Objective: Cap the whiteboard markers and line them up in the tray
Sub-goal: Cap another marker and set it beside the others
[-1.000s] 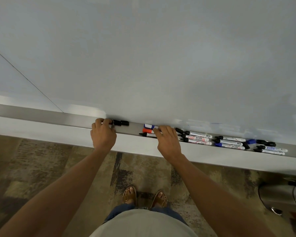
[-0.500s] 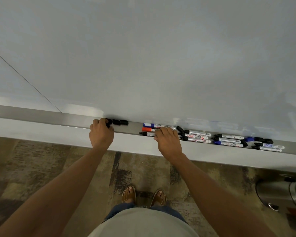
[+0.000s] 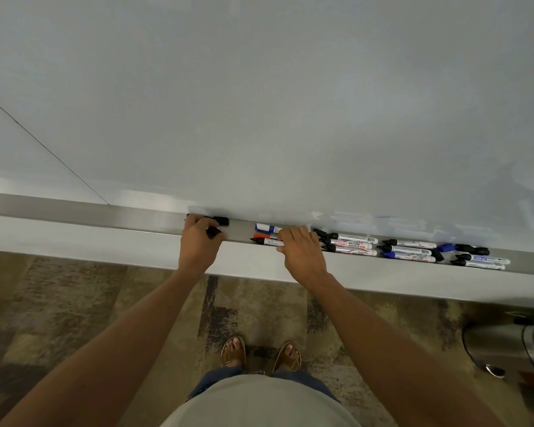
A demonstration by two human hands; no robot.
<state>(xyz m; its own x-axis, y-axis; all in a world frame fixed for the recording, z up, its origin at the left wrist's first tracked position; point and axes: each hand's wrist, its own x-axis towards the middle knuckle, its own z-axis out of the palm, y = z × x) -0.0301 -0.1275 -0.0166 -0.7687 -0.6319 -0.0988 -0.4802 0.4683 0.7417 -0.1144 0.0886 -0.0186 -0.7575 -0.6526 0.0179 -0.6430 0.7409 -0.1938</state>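
Observation:
A long metal tray (image 3: 105,214) runs under the whiteboard. My left hand (image 3: 198,241) pinches a black cap (image 3: 214,232) at the tray's front edge, and another black cap (image 3: 222,221) lies just behind it. My right hand (image 3: 301,252) has its fingers curled over three markers lying side by side, and grips the front one, an uncapped black marker (image 3: 264,241). Behind that lie a red marker (image 3: 261,235) and a blue marker (image 3: 267,228). Several more markers (image 3: 352,244) lie to the right, with loose blue (image 3: 446,248) and black (image 3: 473,250) caps further along.
The whiteboard (image 3: 290,103) rises straight behind the tray. A steel bin (image 3: 512,346) stands on the carpet at the lower right. My sandalled feet (image 3: 259,354) are on the patterned carpet below the ledge.
My left hand has lifted one black cap out of the group and drawn it towards the tray's front edge. My right hand has stayed on the three markers, shifting only slightly.

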